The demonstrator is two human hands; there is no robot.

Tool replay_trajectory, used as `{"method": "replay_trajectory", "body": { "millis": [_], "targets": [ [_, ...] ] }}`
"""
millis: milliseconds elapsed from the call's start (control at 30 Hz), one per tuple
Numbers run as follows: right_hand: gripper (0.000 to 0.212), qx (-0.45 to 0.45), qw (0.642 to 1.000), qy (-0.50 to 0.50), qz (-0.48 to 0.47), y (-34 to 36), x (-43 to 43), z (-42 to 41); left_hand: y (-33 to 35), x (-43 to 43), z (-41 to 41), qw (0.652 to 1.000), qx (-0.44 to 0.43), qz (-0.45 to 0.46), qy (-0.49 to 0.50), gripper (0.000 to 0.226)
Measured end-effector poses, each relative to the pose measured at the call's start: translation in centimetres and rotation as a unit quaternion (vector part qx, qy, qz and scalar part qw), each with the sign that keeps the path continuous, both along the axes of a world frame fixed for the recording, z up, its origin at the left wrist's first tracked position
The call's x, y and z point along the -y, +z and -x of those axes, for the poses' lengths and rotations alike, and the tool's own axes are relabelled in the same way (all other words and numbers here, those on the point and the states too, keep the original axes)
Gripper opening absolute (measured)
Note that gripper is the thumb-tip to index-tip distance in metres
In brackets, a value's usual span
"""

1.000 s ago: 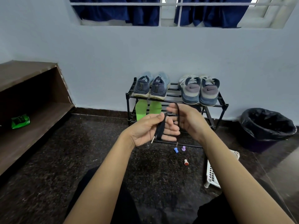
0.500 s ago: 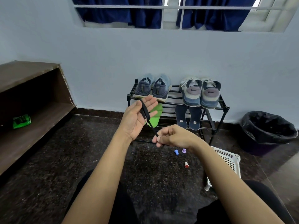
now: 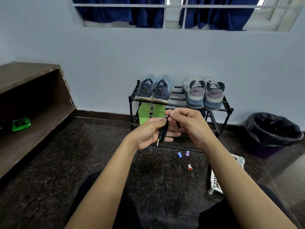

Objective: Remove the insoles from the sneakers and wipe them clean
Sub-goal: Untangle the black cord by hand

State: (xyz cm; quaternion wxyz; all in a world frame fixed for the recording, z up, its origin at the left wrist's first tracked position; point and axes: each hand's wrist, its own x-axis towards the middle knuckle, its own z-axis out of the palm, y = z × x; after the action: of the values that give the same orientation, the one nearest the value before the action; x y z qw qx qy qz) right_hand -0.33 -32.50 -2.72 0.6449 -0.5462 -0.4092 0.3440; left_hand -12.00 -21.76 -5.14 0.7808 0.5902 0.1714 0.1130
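Presently, left hand (image 3: 148, 132): fingers curled round a black lace (image 3: 165, 129), in front of the rack (image 3: 179, 105).
Right hand (image 3: 189, 124): pinching the same lace.
Insoles (image 3: 143, 115): green, on the rack's lower tier, beneath the blue sneakers (image 3: 155, 90).
Handling: likely light, floppy; grip the heel edge.

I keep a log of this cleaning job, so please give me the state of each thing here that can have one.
left hand, grips the black shoelace.
right hand, pinches the shoelace higher up.
blue sneakers, upright on the top shelf of the rack.
grey sneakers, upright beside them.
green insoles, out, leaning on the lower shelf.
bin, open, lined.
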Motion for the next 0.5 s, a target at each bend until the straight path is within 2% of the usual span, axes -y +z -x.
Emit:
{"method": "replay_trajectory", "body": {
  "millis": [67, 133, 233, 400, 500],
  "targets": [
    [0.014, 0.064, 0.997, -0.026, 0.015, 0.0, 0.2, -0.2, 0.2, 0.2, 0.0, 1.0, -0.009, 0.004, -0.018, 0.035],
    [0.012, 0.091, 0.995, -0.036, 0.015, 0.0, 0.3, -0.4, 0.3, 0.2, 0.1, 0.999, -0.018, -0.006, -0.033, 0.037],
    [0.016, 0.115, 0.992, -0.042, 0.012, 0.1, 0.4, -0.6, 0.3, 0.4, 0.2, 0.998, -0.023, -0.004, -0.056, 0.04],
    [0.03, 0.129, 0.988, -0.044, 0.072, -0.4, 0.2, -1.7, 0.6, 0.6, 0.3, 0.998, -0.002, 0.008, -0.065, 0.044],
    [0.024, 0.129, 0.988, -0.041, 0.081, -1.0, 0.0, -2.1, 0.7, 0.7, 0.3, 0.998, 0.024, 0.035, -0.048, 0.045]
  ]
}}
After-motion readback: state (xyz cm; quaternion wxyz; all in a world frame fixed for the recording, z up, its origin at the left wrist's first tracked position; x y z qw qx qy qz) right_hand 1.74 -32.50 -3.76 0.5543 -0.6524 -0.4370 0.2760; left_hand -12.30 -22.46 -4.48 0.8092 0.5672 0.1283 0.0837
